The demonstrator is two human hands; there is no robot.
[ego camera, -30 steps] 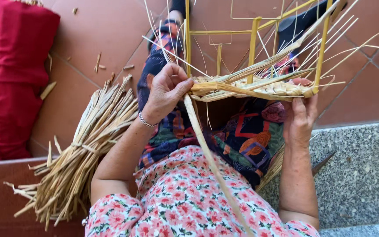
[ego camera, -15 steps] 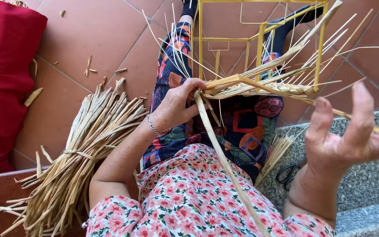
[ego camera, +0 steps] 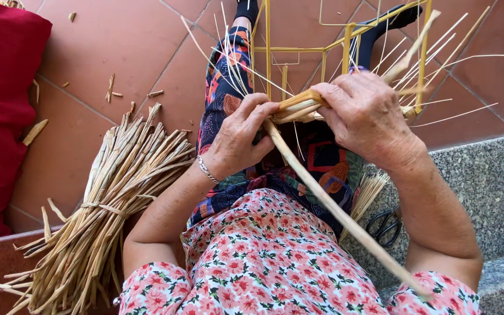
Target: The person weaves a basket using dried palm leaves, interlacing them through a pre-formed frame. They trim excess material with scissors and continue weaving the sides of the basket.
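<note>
My left hand (ego camera: pixel 237 140) pinches a long flat straw strand (ego camera: pixel 333 213) where it meets the woven straw band (ego camera: pixel 298 106) on a yellow wire frame (ego camera: pixel 345 44). The strand runs down to the lower right across my lap. My right hand (ego camera: pixel 363 114) lies over the woven band, fingers curled around it, and hides most of the weave. Thin loose straw ends stick out above and to the right of the frame. A silver bracelet sits on my left wrist.
A tied bundle of straw (ego camera: pixel 106 216) leans at my left on the terracotta tile floor (ego camera: pixel 123 46). A red cushion (ego camera: pixel 1 111) lies at the far left. Black scissors (ego camera: pixel 386 224) rest on the grey stone step (ego camera: pixel 491 192) at the right.
My right hand, raised with fingers spread half a second ago, has come down onto the woven band and closed on it. My left hand keeps its hold on the strand.
</note>
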